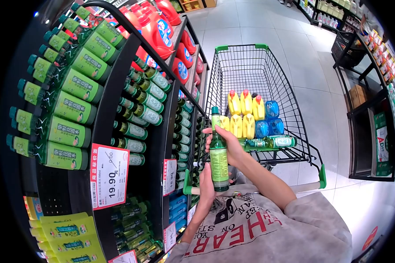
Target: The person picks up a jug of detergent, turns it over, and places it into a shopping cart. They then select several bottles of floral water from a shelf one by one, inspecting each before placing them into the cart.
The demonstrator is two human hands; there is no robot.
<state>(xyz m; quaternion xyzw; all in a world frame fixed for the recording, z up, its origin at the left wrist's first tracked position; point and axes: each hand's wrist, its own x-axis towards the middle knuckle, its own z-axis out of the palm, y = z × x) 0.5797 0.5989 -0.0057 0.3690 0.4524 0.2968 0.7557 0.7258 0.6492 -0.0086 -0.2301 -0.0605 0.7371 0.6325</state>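
Note:
Upright in front of my chest is a green bottle point(218, 163) with a dark green cap and a yellow-green label covered in small print. My right hand point(231, 147) is closed around its upper part, below the neck. Lower down, my left hand point(206, 182) is closed around the bottle near its base, with some fingers hidden behind it. Just beyond my hands is a shopping cart point(289, 94). In it are several yellow bottles point(236, 125) with red caps, several blue containers point(272, 110) and green bottles point(281, 141) lying on their sides.
On the left, a black shelf carries rows of green-labelled bottles point(77, 107), smaller green bottles point(148, 115) and red jugs point(161, 39). A price tag point(110, 176) reads 19.90. To the right, across the tiled aisle point(324, 127), stand a black rack point(357, 72) and a black basket point(344, 48).

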